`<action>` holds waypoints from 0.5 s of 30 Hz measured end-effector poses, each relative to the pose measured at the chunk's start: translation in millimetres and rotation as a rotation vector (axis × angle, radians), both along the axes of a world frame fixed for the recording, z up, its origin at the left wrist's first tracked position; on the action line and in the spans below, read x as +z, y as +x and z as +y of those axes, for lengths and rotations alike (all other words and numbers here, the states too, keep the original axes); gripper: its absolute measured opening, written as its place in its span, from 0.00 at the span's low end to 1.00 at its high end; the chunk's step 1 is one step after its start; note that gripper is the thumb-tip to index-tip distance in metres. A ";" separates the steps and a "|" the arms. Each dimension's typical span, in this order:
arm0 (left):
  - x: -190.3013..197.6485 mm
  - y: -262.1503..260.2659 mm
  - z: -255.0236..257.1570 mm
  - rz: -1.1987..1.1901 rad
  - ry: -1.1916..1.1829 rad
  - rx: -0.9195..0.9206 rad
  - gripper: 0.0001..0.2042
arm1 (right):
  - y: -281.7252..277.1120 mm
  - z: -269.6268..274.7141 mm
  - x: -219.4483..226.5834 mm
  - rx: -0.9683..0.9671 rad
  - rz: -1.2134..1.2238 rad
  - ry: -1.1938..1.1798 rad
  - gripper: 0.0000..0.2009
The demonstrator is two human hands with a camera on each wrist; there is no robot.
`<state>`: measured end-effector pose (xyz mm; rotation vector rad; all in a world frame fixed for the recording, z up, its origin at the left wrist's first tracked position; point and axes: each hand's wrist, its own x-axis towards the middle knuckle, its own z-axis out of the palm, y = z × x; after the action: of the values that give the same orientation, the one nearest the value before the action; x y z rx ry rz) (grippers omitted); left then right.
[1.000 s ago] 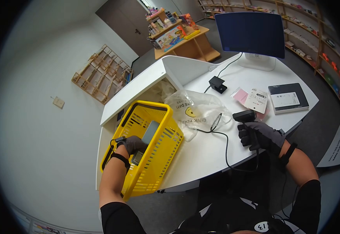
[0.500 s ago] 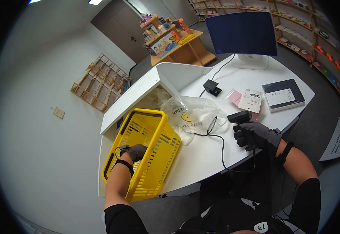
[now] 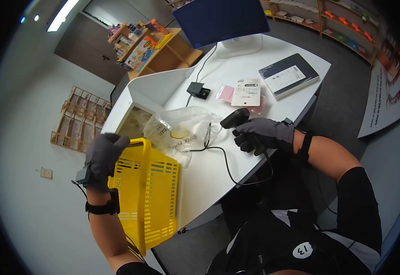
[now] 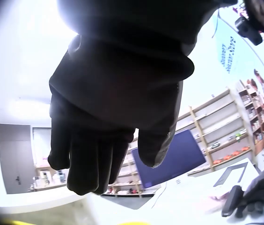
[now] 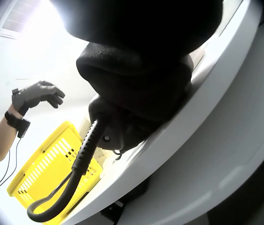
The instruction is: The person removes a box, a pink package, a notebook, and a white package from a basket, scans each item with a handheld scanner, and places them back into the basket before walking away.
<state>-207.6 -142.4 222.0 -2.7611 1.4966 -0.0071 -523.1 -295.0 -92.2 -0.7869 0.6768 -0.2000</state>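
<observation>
My gloved left hand (image 3: pixel 103 158) is raised over the yellow shopping basket (image 3: pixel 161 201), overlapping its far end in the head view. The right wrist view shows that left hand (image 5: pixel 38 95) up in the air above the basket, fingers loosely bent and holding nothing. In the left wrist view its dark fingers (image 4: pixel 83 164) hang down with nothing between them. My gloved right hand (image 3: pixel 269 134) grips a black handheld barcode scanner (image 3: pixel 235 118) by its handle, over the counter's front edge. Its cable (image 5: pixel 87 147) leaves the bottom of the handle. The basket's inside is mostly hidden.
A clear plastic bag (image 3: pixel 163 128) with printing lies beside the basket on the white counter (image 3: pixel 209 178). Farther back are a carded package (image 3: pixel 246 94), a black-and-white box (image 3: pixel 289 75), a small black stand (image 3: pixel 199 90) and a monitor (image 3: pixel 225 20). The scanner's cable loops across the counter.
My left hand has come up out of the basket, where it was reaching beside a grey item. My right hand keeps its grip on the scanner. The head view has swung to the right.
</observation>
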 end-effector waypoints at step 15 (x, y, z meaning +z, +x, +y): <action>-170.3 -197.3 -179.4 -0.039 0.306 -0.800 0.33 | 9.9 1.1 -6.2 0.077 0.039 -0.112 0.17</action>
<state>-404.9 -321.9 51.8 -1.7770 2.2397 0.1502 -513.1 -293.9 -98.3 -0.9251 0.6754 -0.1542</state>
